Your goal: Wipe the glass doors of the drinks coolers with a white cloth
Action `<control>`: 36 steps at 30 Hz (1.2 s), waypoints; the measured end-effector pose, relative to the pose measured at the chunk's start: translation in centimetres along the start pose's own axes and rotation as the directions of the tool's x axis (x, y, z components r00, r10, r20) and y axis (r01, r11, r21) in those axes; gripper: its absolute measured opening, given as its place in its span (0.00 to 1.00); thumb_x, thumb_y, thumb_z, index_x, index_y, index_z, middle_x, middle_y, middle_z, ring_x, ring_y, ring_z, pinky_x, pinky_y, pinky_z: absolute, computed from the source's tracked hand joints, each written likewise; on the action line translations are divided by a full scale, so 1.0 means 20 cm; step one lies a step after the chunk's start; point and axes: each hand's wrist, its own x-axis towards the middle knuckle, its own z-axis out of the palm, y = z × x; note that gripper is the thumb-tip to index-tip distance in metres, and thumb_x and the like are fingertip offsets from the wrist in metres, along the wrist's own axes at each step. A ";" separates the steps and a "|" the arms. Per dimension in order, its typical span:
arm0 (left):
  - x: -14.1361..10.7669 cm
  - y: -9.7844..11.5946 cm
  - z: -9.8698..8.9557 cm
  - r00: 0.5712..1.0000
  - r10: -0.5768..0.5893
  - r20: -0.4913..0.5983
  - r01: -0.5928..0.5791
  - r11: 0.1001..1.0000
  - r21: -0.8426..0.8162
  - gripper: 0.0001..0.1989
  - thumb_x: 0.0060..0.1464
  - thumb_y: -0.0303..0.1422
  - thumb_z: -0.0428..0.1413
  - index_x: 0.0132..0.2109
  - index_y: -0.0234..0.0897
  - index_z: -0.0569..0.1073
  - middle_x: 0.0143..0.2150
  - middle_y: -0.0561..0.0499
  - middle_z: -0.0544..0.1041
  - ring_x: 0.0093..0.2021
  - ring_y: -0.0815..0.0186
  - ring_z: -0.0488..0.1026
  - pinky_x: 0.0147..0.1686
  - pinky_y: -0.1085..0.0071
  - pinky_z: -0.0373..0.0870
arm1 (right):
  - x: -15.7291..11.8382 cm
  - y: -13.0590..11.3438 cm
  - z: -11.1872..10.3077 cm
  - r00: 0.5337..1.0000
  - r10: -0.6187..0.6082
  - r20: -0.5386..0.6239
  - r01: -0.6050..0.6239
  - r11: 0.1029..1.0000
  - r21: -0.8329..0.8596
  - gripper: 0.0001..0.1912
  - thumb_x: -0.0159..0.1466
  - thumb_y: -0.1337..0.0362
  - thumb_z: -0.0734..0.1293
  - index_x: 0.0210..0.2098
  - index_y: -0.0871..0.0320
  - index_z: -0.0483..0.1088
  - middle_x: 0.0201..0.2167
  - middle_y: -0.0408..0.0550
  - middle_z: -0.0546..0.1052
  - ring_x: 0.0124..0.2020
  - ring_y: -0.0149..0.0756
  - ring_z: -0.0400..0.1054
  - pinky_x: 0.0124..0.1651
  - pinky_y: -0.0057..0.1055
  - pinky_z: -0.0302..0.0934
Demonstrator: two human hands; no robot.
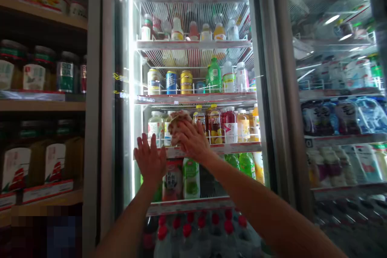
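Observation:
My right hand (pixel 193 139) presses a crumpled reddish-and-white cloth (pixel 177 123) against the glass door (pixel 193 76) of a lit drinks fridge, its fingers over the cloth. Lower and to the left, my left hand (pixel 150 157) is raised with fingers spread and holds nothing. It is at or very near the glass; I cannot tell whether it touches. Behind the door, juice bottles (pixel 229 125) stand on the shelf level with my right hand, partly hidden by it.
Metal door frames (pixel 276 88) border the glass on the right. More fridge shelves (pixel 341 141) with bottles and packs stand beyond them. On the left, wooden shelves (pixel 42 105) carry large jars and bottles. Red-capped bottles (pixel 187 231) fill the fridge bottom.

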 end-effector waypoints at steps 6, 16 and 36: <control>0.00 0.03 0.00 0.999 -0.043 -0.022 0.043 0.999 -0.016 0.27 0.58 0.40 0.42 0.62 0.33 0.56 0.66 0.37 0.50 0.67 0.54 0.41 0.61 0.49 0.41 | -0.37 0.54 -0.29 0.933 0.296 -0.203 -0.328 0.934 -0.143 0.13 0.60 0.65 0.57 0.43 0.58 0.65 0.56 0.56 0.65 0.61 0.42 0.52 0.60 0.49 0.42; 0.00 0.07 0.00 0.995 -0.098 -0.004 0.098 0.995 -0.022 0.27 0.58 0.40 0.41 0.62 0.33 0.54 0.66 0.38 0.49 0.67 0.54 0.40 0.61 0.49 0.39 | -0.14 0.26 -0.11 0.924 0.341 -0.172 -0.354 0.933 -0.056 0.23 0.62 0.62 0.55 0.57 0.57 0.58 0.61 0.55 0.59 0.63 0.43 0.47 0.61 0.51 0.39; -0.03 -0.02 -0.01 0.999 0.039 0.000 -0.039 0.999 0.034 0.28 0.59 0.41 0.41 0.63 0.31 0.54 0.66 0.36 0.50 0.67 0.55 0.41 0.61 0.53 0.41 | -0.28 0.13 -0.12 0.981 0.195 -0.007 -0.195 0.980 -0.039 0.23 0.63 0.62 0.54 0.57 0.56 0.59 0.62 0.49 0.58 0.64 0.39 0.44 0.64 0.47 0.35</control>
